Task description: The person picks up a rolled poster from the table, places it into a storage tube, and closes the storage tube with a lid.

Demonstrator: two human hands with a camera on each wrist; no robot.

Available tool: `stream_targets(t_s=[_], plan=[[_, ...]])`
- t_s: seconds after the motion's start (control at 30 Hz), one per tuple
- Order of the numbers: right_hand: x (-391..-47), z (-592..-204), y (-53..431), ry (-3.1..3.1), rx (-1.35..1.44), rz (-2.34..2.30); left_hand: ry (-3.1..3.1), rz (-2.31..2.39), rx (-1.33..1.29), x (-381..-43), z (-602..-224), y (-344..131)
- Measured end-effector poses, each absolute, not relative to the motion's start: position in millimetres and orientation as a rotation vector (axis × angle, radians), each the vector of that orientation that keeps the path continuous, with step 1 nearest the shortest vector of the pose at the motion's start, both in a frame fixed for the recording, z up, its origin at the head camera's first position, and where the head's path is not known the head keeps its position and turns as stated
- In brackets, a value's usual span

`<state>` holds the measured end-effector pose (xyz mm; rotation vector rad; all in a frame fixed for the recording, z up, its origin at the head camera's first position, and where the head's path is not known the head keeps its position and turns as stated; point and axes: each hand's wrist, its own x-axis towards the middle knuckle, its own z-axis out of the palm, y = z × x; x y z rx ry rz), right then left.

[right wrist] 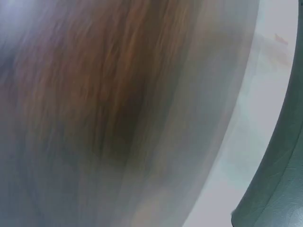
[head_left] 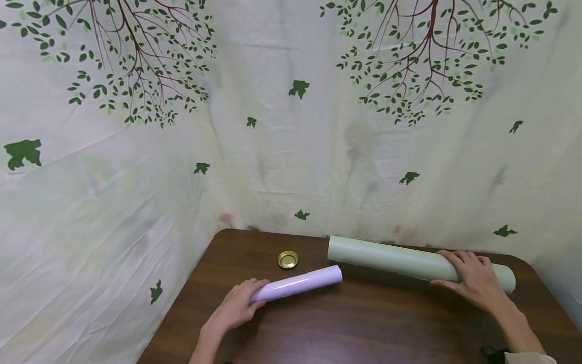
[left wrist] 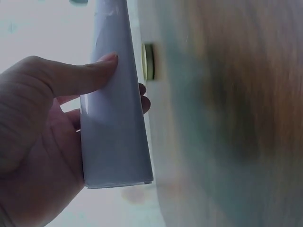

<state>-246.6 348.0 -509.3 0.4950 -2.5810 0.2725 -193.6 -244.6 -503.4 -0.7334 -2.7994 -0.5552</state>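
Head view: I have the lilac roll (head_left: 300, 283) slanting over the bench (head_left: 354, 326), its left end gripped by the left hand (head_left: 236, 305), thumb on one side and fingers on the other. Farther right, the fingers of the right hand (head_left: 475, 279) clasp the pale green roll (head_left: 386, 259) near its right end, by the bench's far edge; whether it touches there I can't tell. A gold lid (head_left: 288, 260) lies just behind the lilac roll. Leaf-patterned cloth (head_left: 282, 151) hangs beyond.

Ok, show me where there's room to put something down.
The table is bare in front, between the left hand and right hand; also left of the gold lid. Crowded: the back middle, where lid, purple roll and green roll cluster.
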Motion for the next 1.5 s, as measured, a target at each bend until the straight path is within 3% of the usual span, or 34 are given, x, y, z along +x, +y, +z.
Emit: stream_targets(t_s=[0.4,1.5], plan=[[-233,-502,365,-2.543,0.485,0.23,-2.847,-0.634,-0.535,-201,-492,-278],[-230,-496,335,-2.43,0.68,0.239,-2.642,-0.585,-0.781,-218,-479,-265]])
